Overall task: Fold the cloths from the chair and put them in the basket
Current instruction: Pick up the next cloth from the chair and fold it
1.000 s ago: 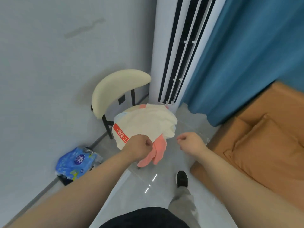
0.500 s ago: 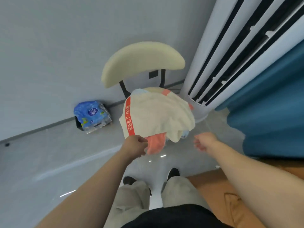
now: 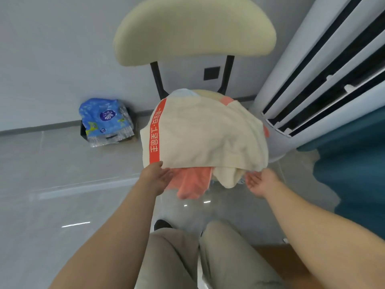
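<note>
One chair (image 3: 193, 28), perhaps three cloths (image 3: 208, 138), two hands (image 3: 158, 176) (image 3: 260, 182).

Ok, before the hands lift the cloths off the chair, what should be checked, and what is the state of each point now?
1. Left hand placed: ok, open, fingers at the front edge of the cream towel with the red band.
2. Right hand placed: ok, open, palm up, by the towel's hanging corner.
3. Grip: not ok, neither hand holds cloth yet.
4. Pile steady on the cream padded chair: not ok, the coral pink cloth hangs over the front.
5. Basket position: cannot tell, not in view.
</note>
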Tool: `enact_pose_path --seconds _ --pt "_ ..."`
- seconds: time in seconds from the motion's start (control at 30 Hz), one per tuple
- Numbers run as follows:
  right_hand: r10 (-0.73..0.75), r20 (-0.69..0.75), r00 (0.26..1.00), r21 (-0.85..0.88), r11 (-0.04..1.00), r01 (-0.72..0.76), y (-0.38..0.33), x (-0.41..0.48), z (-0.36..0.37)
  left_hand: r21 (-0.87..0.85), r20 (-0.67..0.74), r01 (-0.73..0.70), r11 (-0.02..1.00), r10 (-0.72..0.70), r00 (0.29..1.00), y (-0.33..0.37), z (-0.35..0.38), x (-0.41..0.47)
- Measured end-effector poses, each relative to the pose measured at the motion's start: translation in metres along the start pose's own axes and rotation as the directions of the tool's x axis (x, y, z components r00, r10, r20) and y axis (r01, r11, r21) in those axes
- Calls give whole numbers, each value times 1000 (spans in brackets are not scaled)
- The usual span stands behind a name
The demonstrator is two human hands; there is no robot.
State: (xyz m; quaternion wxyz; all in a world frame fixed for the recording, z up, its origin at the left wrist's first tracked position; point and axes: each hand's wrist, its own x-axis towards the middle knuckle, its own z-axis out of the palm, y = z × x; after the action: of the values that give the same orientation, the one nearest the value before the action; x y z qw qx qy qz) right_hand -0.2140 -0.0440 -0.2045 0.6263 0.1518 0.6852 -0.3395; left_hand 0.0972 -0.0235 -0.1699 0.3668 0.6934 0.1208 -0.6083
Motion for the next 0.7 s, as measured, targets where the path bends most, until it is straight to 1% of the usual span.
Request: enact_pose_path --seconds 0.1,0.17,0.27,0.4,0.47,0.5,0.6,0.7 --pt "-12 34 999 171 985 6 -3 41 -7 -193 9 20 981 -19 1000 -12 5 34" --pt "-10 57 998 223 975 -3 -3 60 -10 -256 -40 -17 966 7 999 -18 8 48" --pt "-47 98 994 223 974 24 -1 81 -14 -282 -117 -92 955 61 991 -28 14 59" --pt "-101 136 986 197 978 73 -2 90 -15 -170 -156 -220 961 194 969 -42 14 62" --pt "-121 165 979 169 981 93 -10 82 -18 -101 -171 -206 973 187 967 -44 8 63" --pt "-138 179 974 159 981 110 -16 75 -20 -102 -165 -193 976 175 971 -44 6 61" --pt "-149 225 963 192 976 106 -30 57 -27 -213 -129 -176 961 151 980 -46 10 43" --pt "-159 256 953 242 965 96 -36 59 -34 -320 -100 -184 929 160 982 -47 21 32"
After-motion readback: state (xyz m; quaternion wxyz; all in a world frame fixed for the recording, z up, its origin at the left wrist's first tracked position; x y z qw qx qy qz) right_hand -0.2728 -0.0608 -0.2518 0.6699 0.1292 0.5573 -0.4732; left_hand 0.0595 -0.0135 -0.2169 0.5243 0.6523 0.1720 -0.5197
